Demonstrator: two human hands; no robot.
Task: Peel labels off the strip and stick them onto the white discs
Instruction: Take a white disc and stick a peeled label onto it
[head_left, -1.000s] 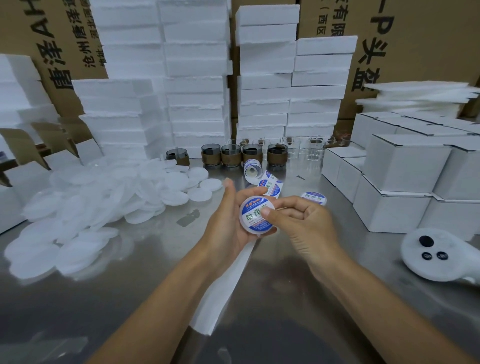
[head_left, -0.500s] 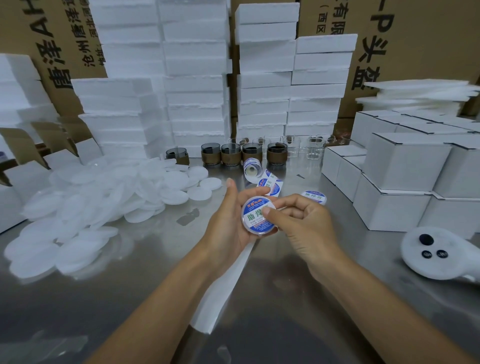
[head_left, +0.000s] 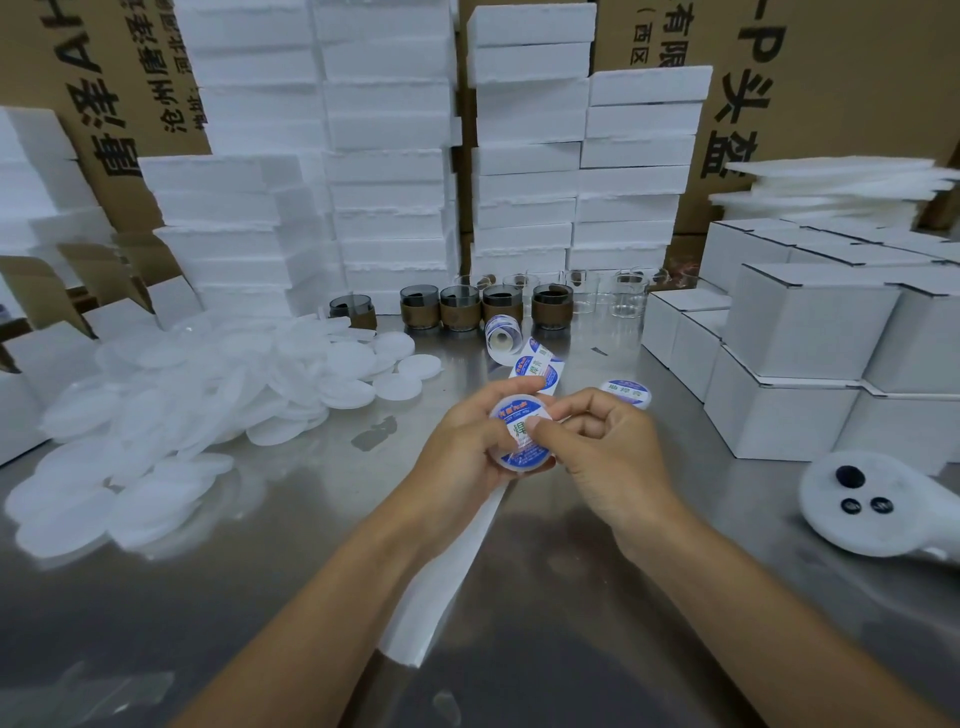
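Observation:
My left hand (head_left: 457, 457) grips a white disc (head_left: 519, 441) with a blue and white label on its face. My right hand (head_left: 602, 457) has its fingers curled, and its thumb presses on the label near the disc's middle. The label strip (head_left: 535, 369) uncoils from a small roll (head_left: 501, 335) behind my hands. Its bare white backing (head_left: 441, 582) trails toward me under my left wrist. One labelled disc (head_left: 626, 392) lies on the table beyond my right hand. A big heap of plain white discs (head_left: 182, 410) covers the left side of the metal table (head_left: 311, 519).
Several brown-banded cups (head_left: 460, 306) and clear glasses (head_left: 628, 293) line the back. Foam block stacks (head_left: 389, 156) and cardboard cartons rise behind them. White boxes (head_left: 810, 353) fill the right side. A white device with black buttons (head_left: 872, 501) lies at the right edge.
The disc has been turned in my left hand, so the label's text now sits rotated. My right thumb has slid across the label's face. Both hands stayed in about the same place.

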